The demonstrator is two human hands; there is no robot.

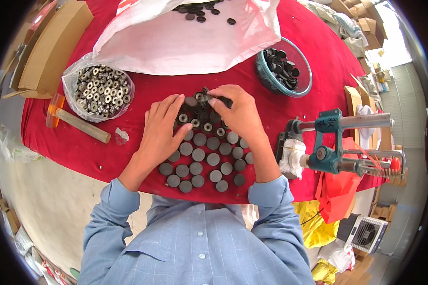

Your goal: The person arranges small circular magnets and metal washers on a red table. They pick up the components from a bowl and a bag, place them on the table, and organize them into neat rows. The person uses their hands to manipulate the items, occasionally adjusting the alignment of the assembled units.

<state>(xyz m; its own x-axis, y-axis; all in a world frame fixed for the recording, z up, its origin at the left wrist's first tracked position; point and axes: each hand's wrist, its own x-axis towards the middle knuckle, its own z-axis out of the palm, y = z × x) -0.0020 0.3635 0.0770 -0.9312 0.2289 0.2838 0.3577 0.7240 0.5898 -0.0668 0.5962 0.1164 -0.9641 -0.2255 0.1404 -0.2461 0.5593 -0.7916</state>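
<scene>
On the red cloth my right hand [240, 111] pinches a small black round cap [205, 90] between thumb and forefinger; the fingers partly hide it. My left hand [159, 128] lies palm down with its fingers apart, thumb close to the pile, gripping nothing. Between both hands sits a heap of black caps [191, 101]. Along its near side several black caps with metal ring-shaped centres [207, 127] face up. Closer to me, several flat dark grey discs [198, 155] are spread in loose rows, some partly under my right wrist.
A bag of metal rings [102, 92] and a hammer [83, 126] lie left. Beyond my hands is a white sack [176, 52] with black caps; a glass bowl [307, 80] of black pieces stands far right. A green hand press [328, 142] stands right, near the table edge.
</scene>
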